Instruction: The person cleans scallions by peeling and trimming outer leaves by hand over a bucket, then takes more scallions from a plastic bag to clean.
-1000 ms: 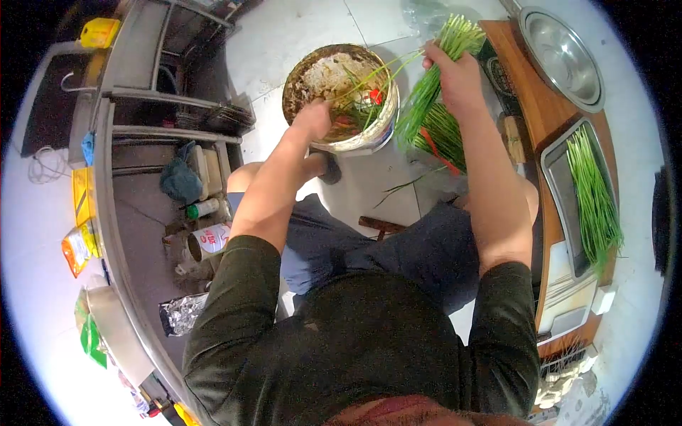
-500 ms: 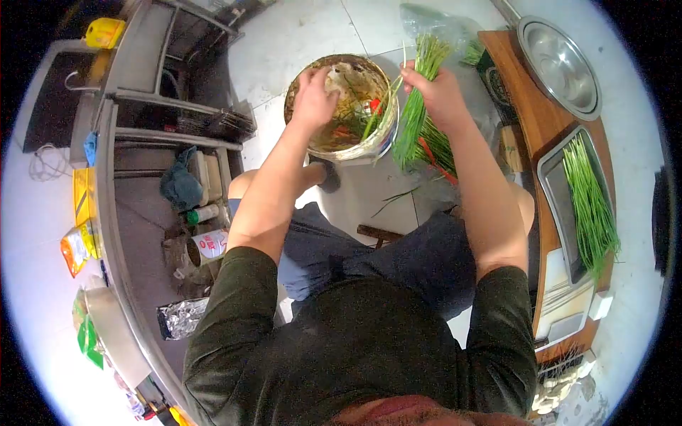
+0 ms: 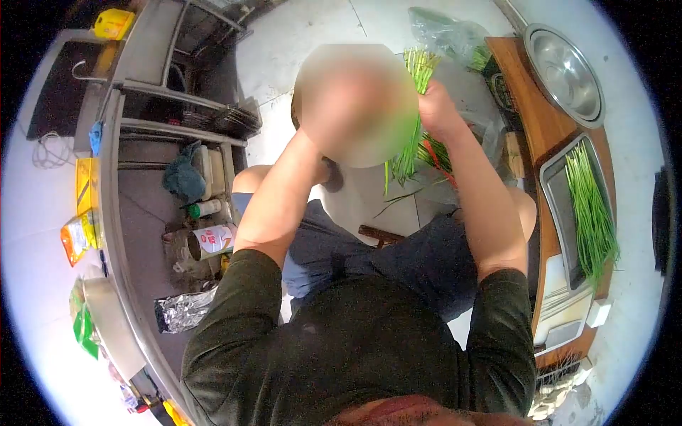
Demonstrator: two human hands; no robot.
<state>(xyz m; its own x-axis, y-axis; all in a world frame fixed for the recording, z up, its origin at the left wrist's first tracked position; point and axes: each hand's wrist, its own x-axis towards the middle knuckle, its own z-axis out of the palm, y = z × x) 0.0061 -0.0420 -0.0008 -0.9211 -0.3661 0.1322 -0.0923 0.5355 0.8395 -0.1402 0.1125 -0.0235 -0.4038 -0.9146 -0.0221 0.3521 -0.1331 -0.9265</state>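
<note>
Now blurred from view, the left hand, spread a moment earlier, shows no readable grip, so whether it pulls at any stalk cannot be told; the right hand [image 3: 439, 113] closes around the green bunch [image 3: 422, 67], near a red-banded bundle [image 3: 442, 154].

Left, a shelf [image 3: 138, 259] with a cloth [image 3: 184, 172], can [image 3: 213, 242] and foil [image 3: 185, 311] on it. Right, a table [image 3: 529, 92] — basin [image 3: 565, 77] at the far end, tray [image 3: 561, 200] nearer, chives [image 3: 591, 209] in the tray — and ahead, a bag [image 3: 444, 34] on the floor [image 3: 312, 28]
</note>
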